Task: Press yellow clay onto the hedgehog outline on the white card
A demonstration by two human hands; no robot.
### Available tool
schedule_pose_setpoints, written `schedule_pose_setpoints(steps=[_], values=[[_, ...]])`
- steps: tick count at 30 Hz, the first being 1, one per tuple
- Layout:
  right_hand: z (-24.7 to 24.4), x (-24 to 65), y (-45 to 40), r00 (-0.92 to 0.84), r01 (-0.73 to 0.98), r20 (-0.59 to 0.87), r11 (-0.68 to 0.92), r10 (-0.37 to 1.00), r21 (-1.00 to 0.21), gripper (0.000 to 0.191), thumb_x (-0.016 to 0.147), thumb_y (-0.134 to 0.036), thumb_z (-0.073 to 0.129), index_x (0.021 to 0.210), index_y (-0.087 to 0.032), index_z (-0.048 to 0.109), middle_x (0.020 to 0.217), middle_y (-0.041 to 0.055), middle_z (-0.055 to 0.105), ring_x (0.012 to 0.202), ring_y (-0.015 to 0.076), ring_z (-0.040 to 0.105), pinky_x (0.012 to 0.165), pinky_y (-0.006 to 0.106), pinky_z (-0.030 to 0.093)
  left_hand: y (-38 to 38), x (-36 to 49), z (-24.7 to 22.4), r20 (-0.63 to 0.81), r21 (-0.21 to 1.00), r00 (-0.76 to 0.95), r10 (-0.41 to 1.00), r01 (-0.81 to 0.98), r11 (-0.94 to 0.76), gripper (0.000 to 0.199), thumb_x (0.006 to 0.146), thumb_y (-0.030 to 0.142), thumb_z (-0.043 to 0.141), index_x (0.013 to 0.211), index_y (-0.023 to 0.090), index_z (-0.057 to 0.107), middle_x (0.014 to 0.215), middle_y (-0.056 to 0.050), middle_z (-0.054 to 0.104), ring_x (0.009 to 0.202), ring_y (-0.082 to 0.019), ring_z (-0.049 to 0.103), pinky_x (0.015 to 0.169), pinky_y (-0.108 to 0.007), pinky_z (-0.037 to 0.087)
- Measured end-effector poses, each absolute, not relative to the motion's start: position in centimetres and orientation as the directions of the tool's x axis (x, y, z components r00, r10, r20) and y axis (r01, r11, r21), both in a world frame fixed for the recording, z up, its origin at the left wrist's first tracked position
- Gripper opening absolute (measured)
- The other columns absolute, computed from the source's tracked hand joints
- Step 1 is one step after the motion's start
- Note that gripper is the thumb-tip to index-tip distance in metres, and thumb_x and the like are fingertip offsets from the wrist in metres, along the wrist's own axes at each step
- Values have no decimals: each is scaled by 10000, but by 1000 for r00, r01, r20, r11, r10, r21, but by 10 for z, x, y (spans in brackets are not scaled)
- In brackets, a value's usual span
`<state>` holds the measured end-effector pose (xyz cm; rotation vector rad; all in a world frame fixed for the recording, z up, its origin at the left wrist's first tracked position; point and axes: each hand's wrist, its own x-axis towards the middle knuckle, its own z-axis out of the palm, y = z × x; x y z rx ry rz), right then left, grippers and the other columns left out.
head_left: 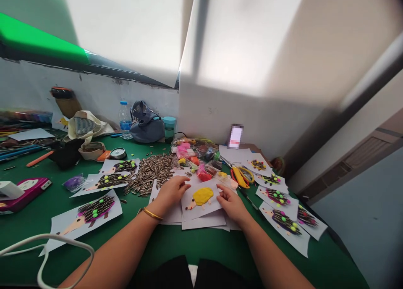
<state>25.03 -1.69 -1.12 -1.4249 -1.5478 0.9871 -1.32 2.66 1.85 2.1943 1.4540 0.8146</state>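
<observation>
A white card (197,212) bearing a yellow clay hedgehog body (203,196) with a pinkish face and small feet lies on a stack of white papers (206,224). My left hand (171,191) rests at the card's left edge, fingers apart and slightly curled, with nothing in them. At the card's right edge is my right hand (231,200); its thumb and fingers close on that edge. A heap of striped sunflower seeds (154,171) lies to the left, and bagged colored clay (204,171) sits behind the card.
Finished hedgehog cards lie left (110,196) and right (299,238). Yellow scissors (242,177) and a pen (250,198) are right of the clay. A bottle (125,123), blue cap (146,127) and phone (235,136) stand behind. A white cable (66,237) loops at lower left.
</observation>
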Motion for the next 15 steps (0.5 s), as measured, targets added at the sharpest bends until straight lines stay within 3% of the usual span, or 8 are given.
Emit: schedule_pose_setpoints(steps=[3,6,9,15], values=[[-11,248,-19,-39,487,78,88,996,-869,540,808,-332,514,1329,-187,536,760,-7,559,625,154,524,575,277,409,19,-17,23,335,523,393,856,678,-516,218,853,369,582,968,224,700,1009,-61,660,967,-228,607,869,-343,463],[-9,246,-21,-48,586,95,105,994,-803,548,819,-299,492,1356,-198,511,731,-18,555,616,153,529,570,272,394,10,-19,24,259,464,523,812,670,-580,142,801,350,656,854,229,708,945,-50,656,950,-228,602,831,-329,456],[-7,243,-24,-56,669,101,113,993,-735,570,822,-255,469,1389,-194,477,747,-12,575,633,153,540,583,270,385,3,-16,22,193,416,574,796,686,-596,176,778,359,679,897,233,711,949,-49,657,917,-224,603,783,-315,442],[-1,239,-27,-53,740,47,71,997,-669,583,829,-219,450,1412,-222,451,793,-10,593,668,147,545,575,252,349,-1,-11,17,220,367,574,789,700,-612,157,810,363,661,914,249,693,946,-25,665,905,-210,602,795,-325,403]])
